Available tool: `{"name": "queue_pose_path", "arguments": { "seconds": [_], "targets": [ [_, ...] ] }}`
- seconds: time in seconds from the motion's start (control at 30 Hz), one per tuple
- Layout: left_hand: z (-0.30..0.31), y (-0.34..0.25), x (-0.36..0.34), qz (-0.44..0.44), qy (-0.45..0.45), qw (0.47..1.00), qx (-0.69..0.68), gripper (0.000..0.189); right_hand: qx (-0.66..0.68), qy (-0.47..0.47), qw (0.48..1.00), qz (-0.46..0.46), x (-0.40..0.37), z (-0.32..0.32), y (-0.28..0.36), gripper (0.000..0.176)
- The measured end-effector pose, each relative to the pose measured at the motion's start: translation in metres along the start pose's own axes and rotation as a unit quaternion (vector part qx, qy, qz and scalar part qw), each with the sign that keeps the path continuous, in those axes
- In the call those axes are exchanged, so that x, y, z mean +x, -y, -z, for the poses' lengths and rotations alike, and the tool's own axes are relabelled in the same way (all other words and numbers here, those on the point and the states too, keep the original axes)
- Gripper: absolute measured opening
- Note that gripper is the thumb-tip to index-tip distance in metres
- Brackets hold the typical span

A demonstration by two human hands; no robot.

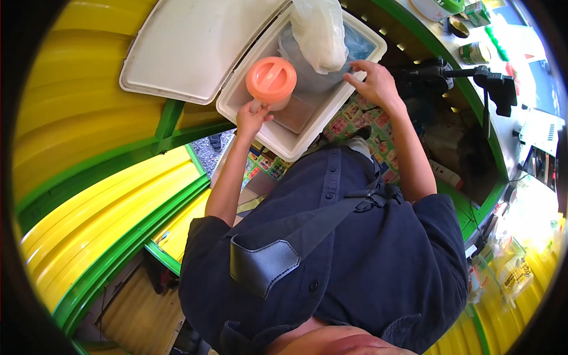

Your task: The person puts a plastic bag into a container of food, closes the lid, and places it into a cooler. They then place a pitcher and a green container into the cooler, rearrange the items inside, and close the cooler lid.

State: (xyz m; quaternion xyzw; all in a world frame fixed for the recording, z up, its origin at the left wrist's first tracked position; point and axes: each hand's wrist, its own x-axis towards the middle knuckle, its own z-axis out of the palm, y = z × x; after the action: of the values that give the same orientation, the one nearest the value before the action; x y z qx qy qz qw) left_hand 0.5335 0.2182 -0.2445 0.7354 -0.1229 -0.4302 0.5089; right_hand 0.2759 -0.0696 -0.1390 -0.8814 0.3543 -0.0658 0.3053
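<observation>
A pitcher with an orange lid [271, 78] stands in a white cooler box [236, 94] in the head view. My left hand [253, 120] is closed round the pitcher's handle, at the box's near left side. Over the box's right rim, my right hand [376, 84] has its thumb and fingers apart, fingertips beside a translucent bag [313, 80] inside. Close to those fingertips hangs a white plastic bag [319, 38] with a bulging lower end. The hinged cooler lid [183, 50] is swung back to the left.
Yellow corrugated panels [89, 89] with green frames stand left. Along the right curves a counter [503, 136] with tins and packets. A black tripod-like stand [438, 74] juts in near my right forearm. Patterned floor covering [349, 121] lies under the box.
</observation>
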Motion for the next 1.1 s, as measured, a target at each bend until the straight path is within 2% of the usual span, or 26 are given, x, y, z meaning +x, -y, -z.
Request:
{"name": "queue_pose_path", "arguments": {
  "seconds": [0.1,0.17,0.2,0.23,0.27,0.3,0.33,0.37,0.43,0.5,0.57,0.6,0.67,0.7,0.77,0.8,0.87,0.93,1.0,1.07,1.1],
  "targets": [
    [0.001,-0.002,0.009,0.014,-0.017,1.0,-0.008,0.017,0.013,-0.041,0.999,-0.009,0.021,-0.001,-0.001,0.052],
    [0.006,-0.01,0.011,0.018,-0.02,0.999,-0.019,0.019,0.008,-0.115,0.993,0.002,0.042,0.004,0.008,0.071],
    [0.011,-0.017,0.009,0.028,-0.021,0.997,0.074,0.026,0.008,-0.116,0.993,0.008,0.054,0.005,0.014,0.071],
    [0.013,-0.022,0.006,0.038,-0.022,0.985,0.167,0.033,-0.003,-0.166,0.986,0.001,0.065,0.005,0.021,0.085],
    [0.014,-0.024,0.005,0.035,-0.025,0.985,0.165,0.033,-0.013,-0.217,0.976,-0.006,0.076,0.005,0.028,0.099],
    [0.014,-0.026,0.003,-0.05,-0.067,0.955,0.286,0.04,-0.013,-0.219,0.976,-0.002,0.087,0.005,0.036,0.099],
    [0.015,-0.028,0.0,-0.133,-0.108,0.9,0.4,0.047,-0.029,-0.208,0.977,-0.035,0.097,0.006,0.043,0.113],
    [0.014,-0.032,-0.002,-0.136,-0.113,0.9,0.398,0.047,-0.044,-0.198,0.977,-0.067,0.108,0.006,0.047,0.126],
    [0.014,-0.038,-0.01,-0.252,-0.161,0.84,0.454,0.049,-0.056,-0.173,0.98,-0.084,0.129,0.002,0.051,0.128],
    [0.015,-0.043,-0.02,-0.251,-0.171,0.835,0.459,0.049,-0.07,-0.149,0.981,-0.106,0.146,-0.008,0.044,0.129],
    [0.014,-0.049,-0.028,-0.25,-0.179,0.831,0.463,0.05,-0.058,-0.095,0.992,-0.066,0.16,-0.016,0.035,0.105],
    [0.014,-0.049,-0.033,-0.215,-0.191,0.836,0.467,0.048,-0.059,-0.094,0.992,-0.063,0.163,-0.018,0.033,0.105],
    [0.016,-0.045,-0.039,-0.177,-0.209,0.84,0.467,0.047,0.027,-0.07,0.992,-0.099,0.168,-0.02,0.034,0.077],
    [0.015,-0.044,-0.04,-0.178,-0.217,0.84,0.464,0.046,0.025,-0.068,0.993,-0.093,0.168,-0.021,0.033,0.077],
    [0.013,-0.039,-0.04,-0.178,-0.23,0.842,0.455,0.046,0.029,-0.124,0.99,-0.056,0.16,-0.017,0.036,0.055],
    [0.014,-0.036,-0.041,-0.193,-0.24,0.838,0.45,0.046,0.025,-0.12,0.991,-0.051,0.155,-0.014,0.036,0.055],
    [0.01,-0.033,-0.042,-0.206,-0.255,0.836,0.44,0.046,0.108,-0.142,0.983,-0.035,0.131,0.004,0.049,0.049],
    [0.007,-0.033,-0.046,-0.261,-0.291,0.819,0.419,0.043,0.125,-0.141,0.982,-0.014,0.118,0.006,0.05,0.044],
    [-0.003,-0.042,-0.049,-0.276,-0.313,0.818,0.396,0.04,0.191,-0.145,0.971,0.016,0.104,0.003,0.048,0.039],
    [-0.02,-0.05,-0.047,-0.295,-0.33,0.816,0.373,0.038,0.201,-0.142,0.969,-0.003,0.096,0.002,0.044,0.039],
    [-0.03,-0.054,-0.046,-0.291,-0.3,0.836,0.357,0.041,0.212,-0.136,0.967,-0.021,0.095,0.003,0.043,0.039]
  ]
}}
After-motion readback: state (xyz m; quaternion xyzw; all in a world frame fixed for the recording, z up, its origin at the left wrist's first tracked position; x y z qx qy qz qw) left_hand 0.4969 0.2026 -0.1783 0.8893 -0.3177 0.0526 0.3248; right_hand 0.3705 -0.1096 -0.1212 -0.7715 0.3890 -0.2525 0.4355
